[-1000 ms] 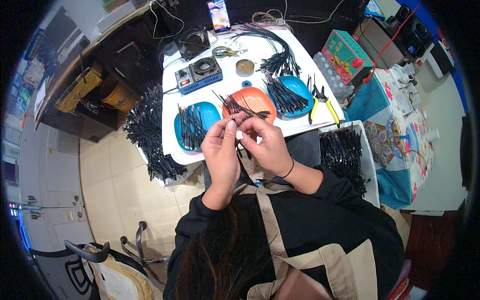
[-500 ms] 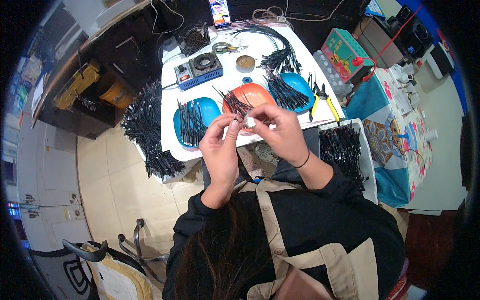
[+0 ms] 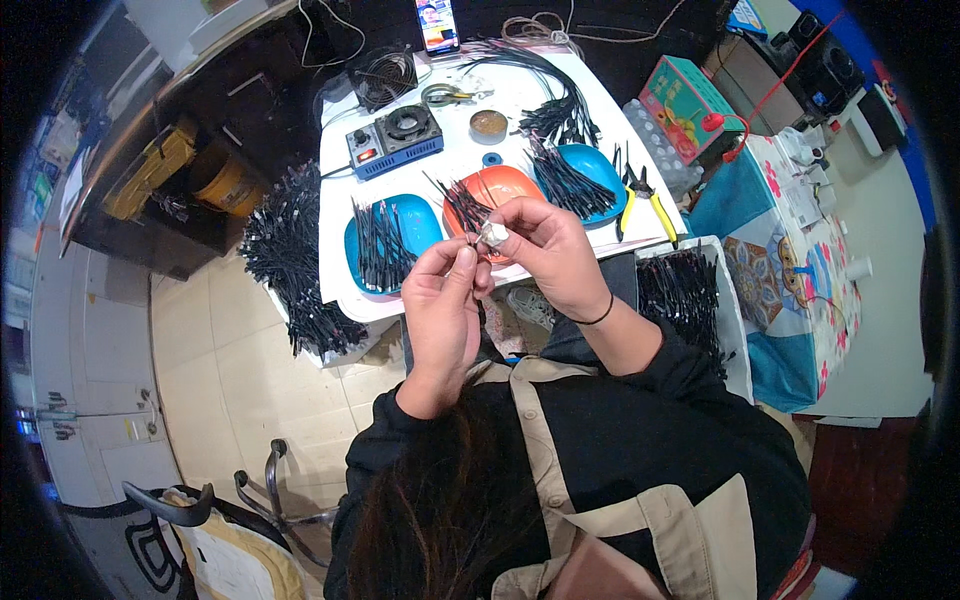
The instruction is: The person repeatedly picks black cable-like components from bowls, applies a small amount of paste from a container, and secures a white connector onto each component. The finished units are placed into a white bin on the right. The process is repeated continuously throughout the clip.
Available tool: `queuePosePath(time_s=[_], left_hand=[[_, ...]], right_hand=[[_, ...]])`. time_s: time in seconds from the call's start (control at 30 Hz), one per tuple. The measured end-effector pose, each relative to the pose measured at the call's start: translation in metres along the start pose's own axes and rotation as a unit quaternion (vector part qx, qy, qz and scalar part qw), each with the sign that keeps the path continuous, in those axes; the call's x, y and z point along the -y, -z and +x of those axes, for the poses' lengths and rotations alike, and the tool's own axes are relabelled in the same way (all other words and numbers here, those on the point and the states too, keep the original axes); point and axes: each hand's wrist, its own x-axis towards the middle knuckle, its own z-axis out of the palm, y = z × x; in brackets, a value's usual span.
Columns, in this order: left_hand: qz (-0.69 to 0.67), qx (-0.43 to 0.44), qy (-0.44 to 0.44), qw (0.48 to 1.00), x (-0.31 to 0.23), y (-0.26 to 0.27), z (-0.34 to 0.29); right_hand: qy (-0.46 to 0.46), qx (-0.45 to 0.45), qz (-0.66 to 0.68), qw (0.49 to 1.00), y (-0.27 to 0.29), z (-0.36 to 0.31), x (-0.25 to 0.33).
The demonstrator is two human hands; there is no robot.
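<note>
In front of my chest, my left hand (image 3: 445, 300) is closed in a pinch on what looks like a thin black cable, its end at the fingertips. My right hand (image 3: 560, 265) pinches a small white piece (image 3: 493, 234) right against that end; its exact kind is too small to tell. Just beyond the hands is an orange tray (image 3: 515, 182) of black cables with reddish ends. A blue tray (image 3: 420, 215) at the left and another blue tray (image 3: 592, 158) at the right hold more black cables (image 3: 380, 250).
On the white table stand a blue-sided solder pot (image 3: 398, 140), a round tin (image 3: 488, 125), a small fan (image 3: 385, 78), a phone (image 3: 437, 25) and yellow-handled pliers (image 3: 645, 205). Big heaps of cables (image 3: 295, 265) flank the table at the left and in a white bin (image 3: 735, 330) at the right.
My right hand has shifted slightly left and turned, bringing the white piece against the tip held in my left hand. The left hand has barely moved.
</note>
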Motion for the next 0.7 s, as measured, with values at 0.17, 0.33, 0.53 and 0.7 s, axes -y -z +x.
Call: queuePosePath(time_s=[0.17, 0.33, 0.53, 0.7], left_hand=[[-0.059, 0.074, 0.091, 0.991, -0.014, 0.002, -0.004], [-0.057, 0.095, 0.135, 0.985, -0.019, 0.003, -0.008], [-0.05, 0.102, 0.127, 0.985, -0.017, 0.001, -0.009], [-0.022, 0.086, 0.096, 0.991, -0.014, 0.003, -0.01]], right_hand=[[-0.036, 0.076, 0.074, 0.994, 0.008, 0.002, 0.002], [-0.036, 0.11, 0.043, 0.992, 0.01, 0.001, 0.007], [-0.055, 0.1, 0.093, 0.989, 0.01, -0.003, 0.004], [-0.078, 0.099, 0.174, 0.977, 0.007, -0.007, 0.003]])
